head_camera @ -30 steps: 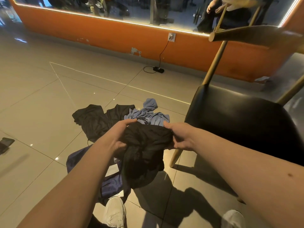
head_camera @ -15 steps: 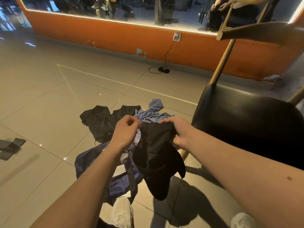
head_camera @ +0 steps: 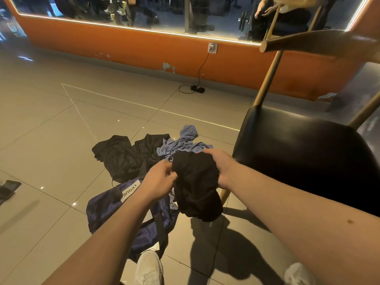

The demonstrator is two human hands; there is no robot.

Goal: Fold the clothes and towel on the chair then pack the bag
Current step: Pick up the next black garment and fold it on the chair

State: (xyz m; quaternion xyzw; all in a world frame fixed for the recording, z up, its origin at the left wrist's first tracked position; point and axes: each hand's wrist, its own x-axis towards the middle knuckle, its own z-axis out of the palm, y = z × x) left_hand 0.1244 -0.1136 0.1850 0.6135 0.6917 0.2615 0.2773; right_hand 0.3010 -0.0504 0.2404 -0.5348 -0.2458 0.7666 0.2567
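Observation:
A bunched black garment (head_camera: 196, 186) hangs in the air between my hands. My right hand (head_camera: 223, 167) grips its upper right edge. My left hand (head_camera: 159, 181) pinches its left edge with closed fingers. Below them a dark blue bag (head_camera: 111, 210) with a white label lies slack on the floor. Beyond it lie another black garment (head_camera: 125, 155) and a crumpled light blue towel (head_camera: 185, 141). The chair (head_camera: 304, 153) with a black seat stands at the right, and nothing lies on the visible part of the seat.
The floor is glossy tile. An orange wall (head_camera: 144, 50) runs along the back with a socket, a cable and a power strip (head_camera: 197, 88). A dark phone-like object (head_camera: 9, 187) lies at the far left. My white shoes (head_camera: 149, 268) show at the bottom.
My left hand let go of the garment's top edge, drew back, then took hold again at its left side. The garment now hangs lower from my right hand. The view shifted left.

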